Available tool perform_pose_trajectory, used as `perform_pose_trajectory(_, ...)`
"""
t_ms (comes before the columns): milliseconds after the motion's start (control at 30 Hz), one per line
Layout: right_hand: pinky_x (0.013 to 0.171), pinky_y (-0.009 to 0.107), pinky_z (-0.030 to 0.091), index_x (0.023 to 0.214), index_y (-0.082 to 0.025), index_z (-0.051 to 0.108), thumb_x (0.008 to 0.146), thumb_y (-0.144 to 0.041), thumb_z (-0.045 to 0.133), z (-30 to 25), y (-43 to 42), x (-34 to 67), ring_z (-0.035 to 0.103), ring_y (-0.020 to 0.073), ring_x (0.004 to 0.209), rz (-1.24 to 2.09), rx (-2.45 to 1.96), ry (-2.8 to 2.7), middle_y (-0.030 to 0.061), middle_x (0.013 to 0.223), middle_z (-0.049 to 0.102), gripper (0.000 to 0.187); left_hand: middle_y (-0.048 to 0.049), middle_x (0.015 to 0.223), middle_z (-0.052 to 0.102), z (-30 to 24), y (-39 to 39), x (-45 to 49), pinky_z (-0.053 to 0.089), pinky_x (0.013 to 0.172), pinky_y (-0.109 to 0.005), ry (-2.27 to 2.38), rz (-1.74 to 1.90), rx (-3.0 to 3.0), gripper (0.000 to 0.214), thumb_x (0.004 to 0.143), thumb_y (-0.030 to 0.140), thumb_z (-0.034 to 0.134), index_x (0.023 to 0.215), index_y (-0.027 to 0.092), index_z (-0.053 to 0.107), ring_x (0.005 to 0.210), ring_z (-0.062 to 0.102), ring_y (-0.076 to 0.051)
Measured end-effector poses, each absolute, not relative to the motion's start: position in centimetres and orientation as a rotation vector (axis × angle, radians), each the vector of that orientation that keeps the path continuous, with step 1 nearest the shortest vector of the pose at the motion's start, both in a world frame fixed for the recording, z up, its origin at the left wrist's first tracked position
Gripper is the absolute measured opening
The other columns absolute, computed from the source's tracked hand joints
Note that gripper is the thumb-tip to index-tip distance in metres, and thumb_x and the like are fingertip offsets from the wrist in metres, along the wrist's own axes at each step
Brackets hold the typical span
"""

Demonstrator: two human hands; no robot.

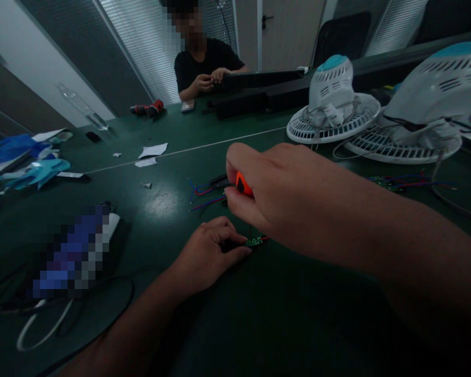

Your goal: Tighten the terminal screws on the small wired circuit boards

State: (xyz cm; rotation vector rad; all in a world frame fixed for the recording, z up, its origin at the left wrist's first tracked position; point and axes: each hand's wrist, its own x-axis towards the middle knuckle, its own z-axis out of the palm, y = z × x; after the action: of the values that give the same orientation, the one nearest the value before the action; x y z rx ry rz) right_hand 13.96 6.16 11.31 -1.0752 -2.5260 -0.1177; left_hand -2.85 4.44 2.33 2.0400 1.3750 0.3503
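My left hand rests on the green table, its thumb and fingertips pinching the left end of a small green circuit board. A red wire shows at the board's right end. Above it, my right hand is closed around the orange and black handle of a screwdriver. The thin shaft points down and its tip meets the board, or comes very close to it. Behind my right hand lie red and blue wires, partly hidden by the fingers.
Two white fan heads with grilles stand at the right. More wired boards lie behind my right forearm. On the left are a blurred device with cables, blue plastic wrapping and a bottle. Across the table sits a person, near a red drill.
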Motion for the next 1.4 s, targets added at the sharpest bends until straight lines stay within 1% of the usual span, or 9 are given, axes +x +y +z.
perform_pose_trajectory(267, 0.042, 0.026, 0.018, 0.077, -0.022, 0.052, 0.081, -0.026, 0.047, 11.5, 5.9, 13.6, 0.031, 0.0095, 0.043, 0.040, -1.088, -2.500, -0.0063, 0.051, 0.037, 0.008, -0.0009, 0.089, 0.064, 2.3, 4.4, -3.0, 0.046, 0.070, -0.028, 1.296, 0.464, 2.065, 0.012, 0.077, 0.027, 0.056, 0.078, 0.022, 0.067, 0.079, 0.059, -0.015)
perform_pose_trajectory(400, 0.043, 0.026, 0.016, 0.068, -0.024, 0.053, 0.083, -0.045, 0.044, 11.9, 5.7, 13.3, 0.030, 0.0095, 0.043, 0.028, -1.161, -2.453, -0.0056, 0.048, 0.038, 0.028, -0.0015, 0.089, 0.063, 2.4, 4.3, -2.8, 0.047, 0.072, -0.029, 1.265, 0.499, 2.003, 0.012, 0.077, 0.025, 0.057, 0.073, 0.020, 0.066, 0.081, 0.058, -0.016)
perform_pose_trajectory(500, 0.043, 0.026, 0.016, 0.064, -0.024, 0.054, 0.084, -0.047, 0.040, 11.8, 5.8, 13.0, 0.028, 0.0092, 0.041, -0.016, -1.198, -2.453, -0.0052, 0.046, 0.037, 0.035, -0.0014, 0.088, 0.064, 2.3, 4.3, -2.8, 0.047, 0.072, -0.030, 1.297, 0.488, 2.015, 0.011, 0.076, 0.027, 0.059, 0.074, 0.020, 0.067, 0.078, 0.059, -0.016)
perform_pose_trajectory(667, 0.043, 0.026, 0.015, 0.074, -0.025, 0.058, 0.084, -0.037, 0.044, 11.6, 5.9, 12.7, 0.027, 0.0097, 0.040, -0.099, -1.202, -2.489, -0.0053, 0.048, 0.038, 0.022, -0.0012, 0.087, 0.065, 2.1, 4.3, -3.1, 0.045, 0.076, -0.031, 1.325, 0.440, 2.068, 0.012, 0.075, 0.028, 0.060, 0.080, 0.021, 0.068, 0.079, 0.059, -0.016)
perform_pose_trajectory(733, 0.043, 0.026, 0.017, 0.086, -0.023, 0.057, 0.085, -0.030, 0.043, 11.6, 5.8, 12.7, 0.031, 0.0109, 0.042, -0.089, -1.188, -2.514, -0.0049, 0.051, 0.040, 0.016, -0.0014, 0.089, 0.065, 2.1, 4.3, -3.1, 0.045, 0.076, -0.031, 1.326, 0.437, 2.064, 0.012, 0.075, 0.028, 0.060, 0.080, 0.021, 0.068, 0.081, 0.059, -0.016)
perform_pose_trajectory(867, 0.046, 0.026, 0.024, 0.100, -0.017, 0.051, 0.083, -0.026, 0.046, 11.6, 5.6, 13.0, 0.042, 0.0131, 0.049, 0.002, -1.173, -2.515, -0.0032, 0.059, 0.048, 0.020, -0.0012, 0.090, 0.065, 2.2, 4.3, -3.1, 0.045, 0.074, -0.031, 1.316, 0.440, 2.064, 0.011, 0.075, 0.028, 0.060, 0.079, 0.021, 0.067, 0.080, 0.059, -0.017)
perform_pose_trajectory(1100, 0.046, 0.026, 0.026, 0.094, -0.014, 0.047, 0.079, -0.025, 0.052, 11.2, 5.5, 13.2, 0.043, 0.0128, 0.051, 0.075, -1.105, -2.468, -0.0027, 0.063, 0.049, 0.019, -0.0007, 0.088, 0.065, 2.4, 4.3, -3.0, 0.046, 0.073, -0.031, 1.302, 0.449, 2.079, 0.012, 0.077, 0.025, 0.055, 0.074, 0.021, 0.066, 0.080, 0.059, -0.017)
perform_pose_trajectory(1333, 0.043, 0.026, 0.019, 0.077, -0.020, 0.050, 0.079, -0.024, 0.051, 11.8, 5.6, 13.3, 0.033, 0.0098, 0.044, 0.147, -1.087, -2.495, -0.0063, 0.055, 0.041, 0.005, -0.0004, 0.087, 0.065, 2.3, 4.3, -3.0, 0.046, 0.072, -0.030, 1.248, 0.477, 2.064, 0.012, 0.078, 0.022, 0.053, 0.077, 0.021, 0.065, 0.080, 0.058, -0.016)
perform_pose_trajectory(1400, 0.043, 0.026, 0.018, 0.071, -0.021, 0.049, 0.081, -0.027, 0.048, 11.9, 5.5, 13.3, 0.031, 0.0092, 0.042, 0.148, -1.082, -2.484, -0.0066, 0.052, 0.039, 0.012, 0.0002, 0.081, 0.066, 2.2, 4.3, -3.0, 0.046, 0.069, -0.029, 1.251, 0.484, 2.041, 0.013, 0.078, 0.023, 0.053, 0.075, 0.020, 0.065, 0.077, 0.058, -0.016)
